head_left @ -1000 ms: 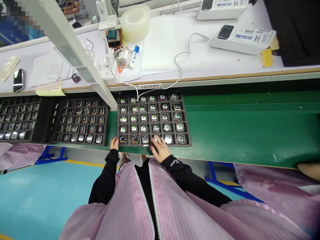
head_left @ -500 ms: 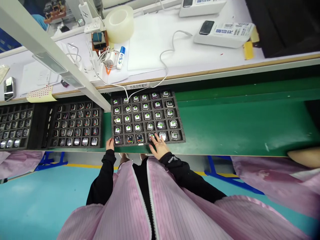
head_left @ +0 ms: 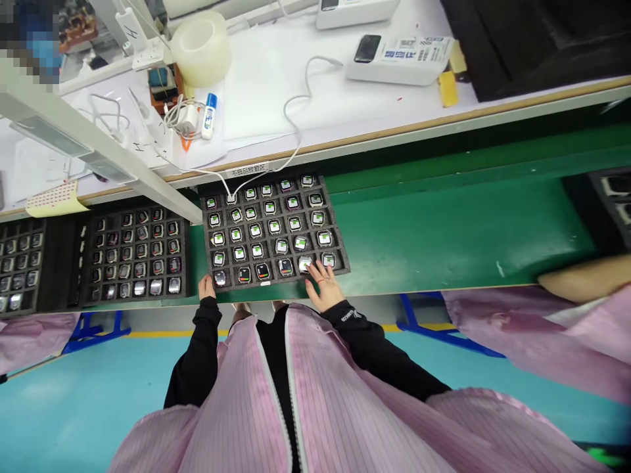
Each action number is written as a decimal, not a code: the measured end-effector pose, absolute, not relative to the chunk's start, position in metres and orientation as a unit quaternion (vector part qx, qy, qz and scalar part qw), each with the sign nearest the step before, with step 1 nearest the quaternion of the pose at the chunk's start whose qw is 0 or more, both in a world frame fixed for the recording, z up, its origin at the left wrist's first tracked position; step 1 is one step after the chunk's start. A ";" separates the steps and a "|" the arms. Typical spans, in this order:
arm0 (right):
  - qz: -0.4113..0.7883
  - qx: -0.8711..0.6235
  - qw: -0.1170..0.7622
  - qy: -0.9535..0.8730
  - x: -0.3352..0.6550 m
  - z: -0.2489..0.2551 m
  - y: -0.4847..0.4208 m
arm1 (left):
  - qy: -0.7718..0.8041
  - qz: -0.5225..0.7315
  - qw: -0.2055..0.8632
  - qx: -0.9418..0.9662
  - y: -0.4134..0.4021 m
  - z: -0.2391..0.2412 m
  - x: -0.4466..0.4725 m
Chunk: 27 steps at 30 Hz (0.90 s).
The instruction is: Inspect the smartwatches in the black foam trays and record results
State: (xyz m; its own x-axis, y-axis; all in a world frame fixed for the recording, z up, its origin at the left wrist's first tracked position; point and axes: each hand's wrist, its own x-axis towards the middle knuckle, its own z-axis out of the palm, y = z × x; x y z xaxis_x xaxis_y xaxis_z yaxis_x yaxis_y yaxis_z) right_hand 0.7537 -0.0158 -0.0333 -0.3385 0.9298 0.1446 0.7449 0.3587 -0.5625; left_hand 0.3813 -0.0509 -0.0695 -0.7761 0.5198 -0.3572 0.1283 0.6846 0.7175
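Observation:
A dark grey foam tray (head_left: 339, 240) divided into cells lies on the green bench, each cell holding a square smartwatch face; many screens are lit white and green. My right hand (head_left: 325, 289) is open at the tray's front right, fingers spread, fingertips over a bright smartwatch (head_left: 305, 264) and the cell beside it. Whether they press on the screen is hard to see. At the front left corner, my left hand (head_left: 207, 287) holds the tray's edge with its fingers closed against it. A white cable (head_left: 231, 192) ends at a watch in the back row.
Left of this tray stands a second tray of watches (head_left: 138, 253), then another (head_left: 22, 263). A white shelf post (head_left: 148, 190) slants down behind. The shelf above carries a tape roll (head_left: 201, 49), a glue stick (head_left: 210, 116) and a white device (head_left: 399, 59). A co-worker's arm (head_left: 582, 279) is at right.
My right hand has shifted one cell to the right along the front row. The view has turned, so the scene sits further left and a tray shows at the far right.

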 end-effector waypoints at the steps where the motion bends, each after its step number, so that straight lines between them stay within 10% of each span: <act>1: 0.207 -0.525 0.224 -0.795 0.752 -0.033 -0.015 | 0.876 0.348 0.275 0.187 -0.050 -0.070 0.382; 27: 0.197 -0.602 0.222 -0.741 0.785 -0.035 -0.005 | 0.898 0.305 0.225 0.223 -0.041 -0.070 0.388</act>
